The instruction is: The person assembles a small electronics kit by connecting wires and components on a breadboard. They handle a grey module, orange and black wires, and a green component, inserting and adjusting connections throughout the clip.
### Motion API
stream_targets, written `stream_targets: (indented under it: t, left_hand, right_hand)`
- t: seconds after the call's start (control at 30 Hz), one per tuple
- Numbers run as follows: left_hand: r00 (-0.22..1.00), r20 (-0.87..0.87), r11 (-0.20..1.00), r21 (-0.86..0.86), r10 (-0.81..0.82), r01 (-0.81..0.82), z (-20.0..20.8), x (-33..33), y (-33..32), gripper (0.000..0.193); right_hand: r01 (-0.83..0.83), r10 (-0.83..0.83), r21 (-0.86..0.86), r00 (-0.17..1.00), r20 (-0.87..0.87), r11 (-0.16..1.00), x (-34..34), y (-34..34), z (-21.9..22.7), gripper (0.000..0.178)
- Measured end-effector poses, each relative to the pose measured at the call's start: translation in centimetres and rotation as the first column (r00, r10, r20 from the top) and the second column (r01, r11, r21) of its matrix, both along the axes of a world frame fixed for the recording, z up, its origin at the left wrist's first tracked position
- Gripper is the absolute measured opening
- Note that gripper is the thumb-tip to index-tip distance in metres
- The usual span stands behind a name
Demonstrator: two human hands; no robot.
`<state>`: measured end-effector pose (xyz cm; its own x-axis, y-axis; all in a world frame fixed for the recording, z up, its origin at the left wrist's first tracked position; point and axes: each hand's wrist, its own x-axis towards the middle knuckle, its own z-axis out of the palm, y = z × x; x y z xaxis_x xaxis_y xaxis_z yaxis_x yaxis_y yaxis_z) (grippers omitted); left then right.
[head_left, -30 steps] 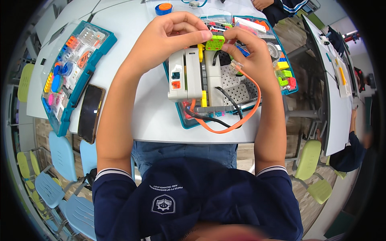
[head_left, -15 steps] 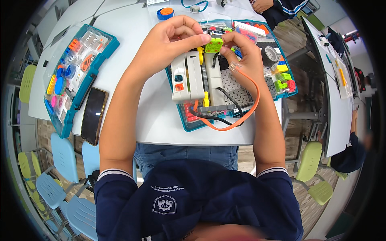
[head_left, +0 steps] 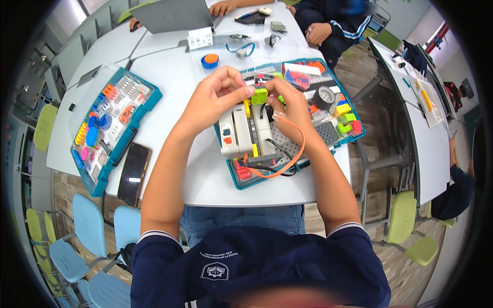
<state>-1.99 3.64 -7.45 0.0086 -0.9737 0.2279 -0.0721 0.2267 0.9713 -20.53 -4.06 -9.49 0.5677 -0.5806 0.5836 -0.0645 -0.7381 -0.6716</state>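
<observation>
A lime-green block (head_left: 260, 95) with red spots is pinched at the far end of a grey-and-white building-kit model (head_left: 235, 134). My left hand (head_left: 218, 100) grips the block's left side between thumb and bent fingers. From the right, the fingers of my right hand (head_left: 291, 109) close on its other side, partly hiding the contact. Yellow pieces sit along the model's middle. An orange cable (head_left: 299, 154) with a clear plug loops beside my right wrist, and a black cable (head_left: 280, 148) curves below. The model rests over an open teal kit box (head_left: 355, 137).
Kit parts and a grey wheel (head_left: 323, 96) fill the box's right side. At left lie a second teal parts case (head_left: 120, 149) and a phone (head_left: 134, 173). Farther back are an orange-and-blue roll (head_left: 210, 61), a laptop (head_left: 174, 16) and another person's hand (head_left: 319, 33).
The view has shifted, so the table sits lower and the laptop and another person's hands show at the back. Both my hands keep their grip on the green block.
</observation>
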Motion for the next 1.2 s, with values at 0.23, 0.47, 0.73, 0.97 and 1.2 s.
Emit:
stream_targets:
  t: [0.23,0.47,0.73,0.97,1.2]
  left_hand:
    - [0.999,0.029,1.000,0.009,0.029,-0.029,-0.3,0.0,0.0,0.021]
    - [0.999,-0.031,0.999,0.009,0.031,-0.031,-0.1,0.1,-0.1,0.023]
    - [0.996,0.000,0.996,0.007,0.084,-0.084,-0.4,0.2,-0.2,0.026]
    - [0.988,0.114,0.994,0.034,0.102,-0.107,0.3,0.1,0.2,0.024]
    - [0.968,0.189,0.983,0.048,0.163,-0.175,0.6,0.1,0.6,0.023]
  right_hand:
    - [0.023,-0.023,-0.032,1.000,-0.005,0.999,0.0,0.1,-0.2,0.021]
    - [0.015,-0.015,-0.043,1.000,0.011,0.999,0.3,0.1,-0.3,0.020]
    - [0.038,-0.035,-0.068,0.998,0.045,0.997,0.3,-0.2,-0.7,0.022]
    - [0.033,-0.032,-0.044,0.999,0.023,0.998,0.5,-0.4,-0.6,0.022]
    - [0.055,-0.054,-0.049,0.998,0.021,0.997,0.6,-0.4,-0.5,0.015]
